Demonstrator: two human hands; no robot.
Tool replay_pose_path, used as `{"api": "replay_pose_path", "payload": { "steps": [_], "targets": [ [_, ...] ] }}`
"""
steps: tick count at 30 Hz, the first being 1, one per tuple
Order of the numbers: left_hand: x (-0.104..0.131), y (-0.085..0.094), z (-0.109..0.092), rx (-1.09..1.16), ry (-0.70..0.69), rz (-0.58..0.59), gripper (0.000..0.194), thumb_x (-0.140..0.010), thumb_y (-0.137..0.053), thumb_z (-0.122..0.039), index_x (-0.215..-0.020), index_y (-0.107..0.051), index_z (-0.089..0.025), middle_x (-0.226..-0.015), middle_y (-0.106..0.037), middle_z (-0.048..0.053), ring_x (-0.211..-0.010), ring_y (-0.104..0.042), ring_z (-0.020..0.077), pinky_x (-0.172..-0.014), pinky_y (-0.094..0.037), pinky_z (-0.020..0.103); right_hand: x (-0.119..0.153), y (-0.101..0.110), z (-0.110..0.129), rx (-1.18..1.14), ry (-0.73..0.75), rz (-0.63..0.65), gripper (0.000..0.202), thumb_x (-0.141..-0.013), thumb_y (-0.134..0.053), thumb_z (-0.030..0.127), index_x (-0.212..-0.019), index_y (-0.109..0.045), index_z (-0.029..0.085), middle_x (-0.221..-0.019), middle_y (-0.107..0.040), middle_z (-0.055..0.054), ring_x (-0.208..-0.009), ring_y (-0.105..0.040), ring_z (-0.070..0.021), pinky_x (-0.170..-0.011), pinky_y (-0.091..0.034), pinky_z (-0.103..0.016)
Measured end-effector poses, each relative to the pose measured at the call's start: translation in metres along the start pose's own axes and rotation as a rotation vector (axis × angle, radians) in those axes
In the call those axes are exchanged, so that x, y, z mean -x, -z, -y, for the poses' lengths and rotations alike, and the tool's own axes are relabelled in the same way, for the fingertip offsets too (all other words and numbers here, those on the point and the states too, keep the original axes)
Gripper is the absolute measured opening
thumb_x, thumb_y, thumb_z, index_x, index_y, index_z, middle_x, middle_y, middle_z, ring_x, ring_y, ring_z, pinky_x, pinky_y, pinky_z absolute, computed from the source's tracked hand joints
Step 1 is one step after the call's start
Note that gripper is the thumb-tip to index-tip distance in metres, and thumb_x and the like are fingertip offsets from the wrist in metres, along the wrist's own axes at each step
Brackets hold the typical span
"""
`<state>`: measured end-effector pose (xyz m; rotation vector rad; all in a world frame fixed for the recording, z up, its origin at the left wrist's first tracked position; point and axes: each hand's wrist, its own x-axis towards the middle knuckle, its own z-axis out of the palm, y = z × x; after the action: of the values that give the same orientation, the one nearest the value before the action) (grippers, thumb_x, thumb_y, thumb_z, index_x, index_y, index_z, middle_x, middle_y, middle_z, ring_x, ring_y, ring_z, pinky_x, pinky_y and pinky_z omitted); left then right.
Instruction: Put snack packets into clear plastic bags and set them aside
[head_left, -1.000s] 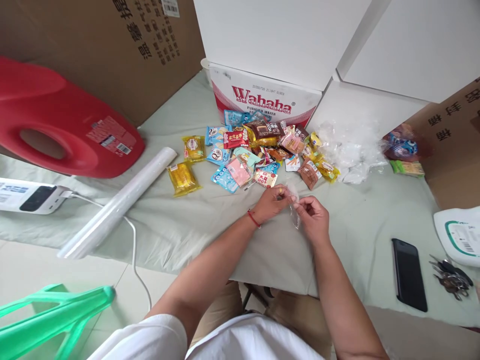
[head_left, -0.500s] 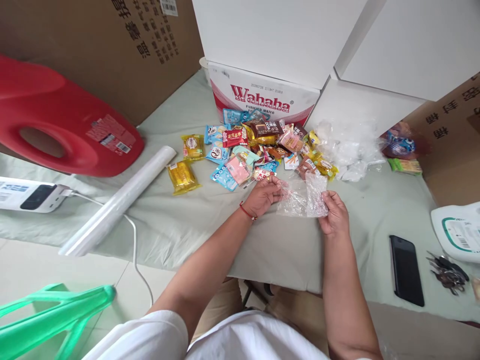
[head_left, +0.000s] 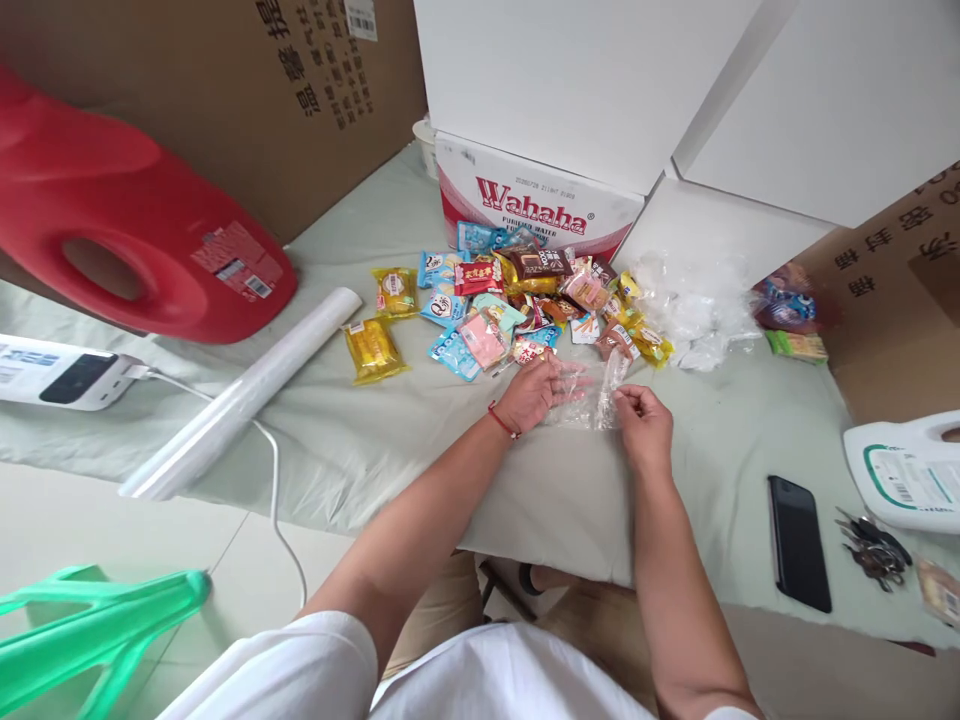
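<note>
Treat the clear plastic bag (head_left: pixel 606 400), just on the near side of the snack packets (head_left: pixel 484 340), as light, limp and slippery, best pinched by an edge, as in the right hand (head_left: pixel 646 425) with fingertips closed, any hold by the spread-fingered left hand (head_left: pixel 529 396) being impossible to tell.

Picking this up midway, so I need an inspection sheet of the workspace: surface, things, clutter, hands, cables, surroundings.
Surface: pale green cloth, wrinkled.
Things: clear bag, crumpled; wrapped snacks heaped beyond the hands.
Clutter: loose clear plastic, phone and keys right; film roll and red jug left.
Hands: right hand pinches the bag; left hand has fingers spread, partly seen through it.
Cables: white cable passes under the roll and off the edge.
Surroundings: Wahaha carton behind; green plastic frame lower left.
</note>
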<state>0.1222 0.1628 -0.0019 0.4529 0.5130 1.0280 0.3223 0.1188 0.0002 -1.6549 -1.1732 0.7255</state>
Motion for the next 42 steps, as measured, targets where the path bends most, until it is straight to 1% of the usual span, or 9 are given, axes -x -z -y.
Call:
{"api": "replay_pose_path", "payload": {
  "steps": [8,12,15,19,24,28,34,38,42],
  "targets": [
    [-0.005,0.001,-0.002,0.045,-0.007,-0.025,0.022,-0.076,-0.071,-0.019,-0.081,-0.049,-0.02,-0.099,-0.079,0.008,-0.102,-0.075,0.0234,-0.104,-0.052,0.049,0.008,0.081,-0.015,-0.434,-0.212,-0.137,0.046,-0.055,-0.093,0.045,-0.083,-0.067,0.019,-0.065,-0.053,0.006,-0.058,-0.044,-0.008,-0.053,-0.036,-0.021],
    [-0.007,0.001,-0.001,0.041,-0.011,-0.01,0.025,-0.076,-0.072,-0.021,-0.077,-0.047,-0.02,-0.095,-0.078,0.008,-0.103,-0.075,0.0246,-0.105,-0.051,0.05,0.014,0.125,-0.037,-0.244,-0.271,-0.227,0.048,-0.051,-0.09,0.048,-0.081,-0.065,0.019,-0.064,-0.054,0.005,-0.056,-0.043,-0.0097,-0.051,-0.035,-0.024],
    [-0.006,0.0,0.0,0.018,0.009,0.028,0.026,-0.074,-0.074,-0.022,-0.076,-0.048,-0.019,-0.101,-0.078,0.011,-0.106,-0.074,0.0272,-0.105,-0.05,0.053,0.012,0.143,-0.041,0.191,-0.204,-0.33,0.042,-0.059,-0.08,0.053,-0.08,-0.067,0.018,-0.067,-0.059,0.0,-0.059,-0.047,-0.0142,-0.054,-0.039,-0.029],
    [-0.005,-0.001,0.001,-0.001,0.023,0.04,0.027,-0.07,-0.076,-0.022,-0.074,-0.05,-0.018,-0.105,-0.078,0.013,-0.109,-0.073,0.0297,-0.105,-0.049,0.054,0.004,0.126,-0.01,0.512,0.206,-0.362,0.034,-0.082,-0.062,0.049,-0.092,-0.073,0.018,-0.09,-0.069,-0.009,-0.079,-0.06,-0.0205,-0.074,-0.049,-0.035],
    [-0.003,0.003,0.001,-0.03,0.011,0.058,0.02,-0.065,-0.073,-0.02,-0.067,-0.053,-0.017,-0.106,-0.077,0.012,-0.108,-0.072,0.0301,-0.102,-0.051,0.051,-0.017,0.066,0.024,0.594,0.512,0.206,0.03,-0.088,-0.063,0.046,-0.103,-0.079,0.026,-0.101,-0.066,-0.008,-0.097,-0.056,-0.0255,-0.086,-0.05,-0.04],
    [-0.002,0.006,-0.004,-0.041,0.033,0.09,0.023,-0.064,-0.075,-0.023,-0.066,-0.052,-0.016,-0.111,-0.075,0.013,-0.11,-0.071,0.0307,-0.101,-0.052,0.05,-0.03,0.044,0.021,0.705,0.517,0.346,0.029,-0.083,-0.069,0.052,-0.097,-0.08,0.029,-0.096,-0.063,-0.008,-0.094,-0.05,-0.0264,-0.092,-0.048,-0.045],
    [-0.002,-0.001,-0.007,-0.116,0.068,-0.049,0.048,-0.075,-0.078,-0.058,-0.095,-0.052,-0.023,-0.098,-0.069,0.003,-0.088,-0.075,0.0254,-0.09,-0.057,0.05,-0.022,0.052,0.027,0.707,0.556,0.398,0.024,-0.09,-0.059,0.04,-0.087,-0.078,0.025,-0.094,-0.067,-0.009,-0.091,-0.049,-0.0262,-0.087,-0.045,-0.041],
    [-0.005,-0.002,0.002,-0.251,0.067,-0.108,0.043,-0.072,-0.088,-0.034,-0.09,-0.052,-0.02,-0.083,-0.067,0.001,-0.077,-0.074,0.0203,-0.086,-0.057,0.042,-0.014,0.046,0.031,0.716,0.583,0.523,0.032,-0.089,-0.063,0.039,-0.115,-0.073,0.024,-0.114,-0.07,-0.008,-0.097,-0.055,-0.0258,-0.092,-0.044,-0.041],
    [-0.009,0.001,0.01,-0.293,0.055,-0.116,0.028,-0.072,-0.083,-0.015,-0.074,-0.055,-0.017,-0.071,-0.068,0.002,-0.075,-0.071,0.0171,-0.083,-0.055,0.033,-0.007,0.043,0.031,0.785,0.533,0.615,0.028,-0.089,-0.065,0.035,-0.113,-0.074,0.024,-0.093,-0.072,-0.006,-0.088,-0.055,-0.0243,-0.082,-0.043,-0.037]
  ]
}}
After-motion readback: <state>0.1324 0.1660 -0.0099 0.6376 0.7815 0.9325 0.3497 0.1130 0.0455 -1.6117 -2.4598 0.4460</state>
